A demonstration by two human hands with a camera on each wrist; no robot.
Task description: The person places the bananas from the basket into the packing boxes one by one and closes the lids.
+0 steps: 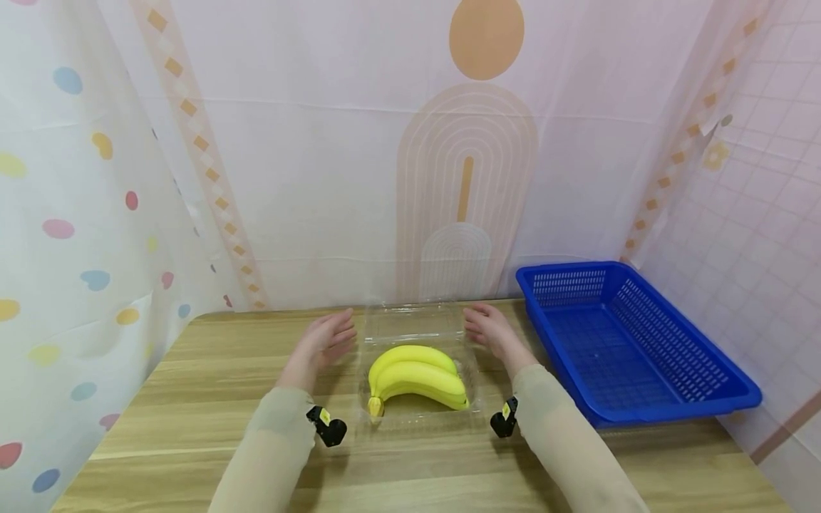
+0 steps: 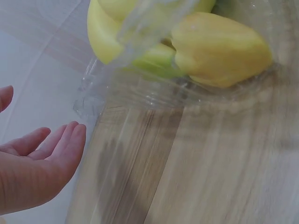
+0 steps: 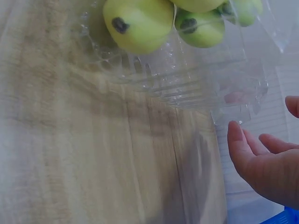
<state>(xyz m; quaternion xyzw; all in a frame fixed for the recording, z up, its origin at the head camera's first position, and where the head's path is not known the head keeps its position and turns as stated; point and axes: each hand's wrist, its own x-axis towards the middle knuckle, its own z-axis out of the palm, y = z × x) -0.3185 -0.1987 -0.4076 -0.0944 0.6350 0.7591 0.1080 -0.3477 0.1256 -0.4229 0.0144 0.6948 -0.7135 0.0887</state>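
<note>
The bunch of bananas (image 1: 417, 374) lies in the bottom part of a clear plastic box (image 1: 423, 426), at the middle of the table (image 1: 192, 399). Its thick stem (image 1: 375, 406) points to the near left side, and the dark tips are on the right. The clear lid (image 1: 413, 324) is at the far side of the box, not over the fruit.

I judge that the box is very light, thin and springy; its smooth wall may slip, and a strong squeeze may bend or crack it. For the lid, both side edges seem a good place for a soft, equal hold. The bananas are probably the heavier part, firm, but maybe easy to bruise; the stem looks like the best grip for them. Whether they are real, I cannot tell.

The left hand (image 1: 330, 338) and the right hand (image 1: 490, 329) are just beside the lid, one on each side. In both, the fingers are gently curved, the thumb is apart, and nothing is pinched. Whether the right fingertips touch the plastic, I cannot tell.

Farther out, a blue basket (image 1: 673, 412) stands on the right, and a patterned curtain (image 1: 321, 178) hangs behind the table.
</note>
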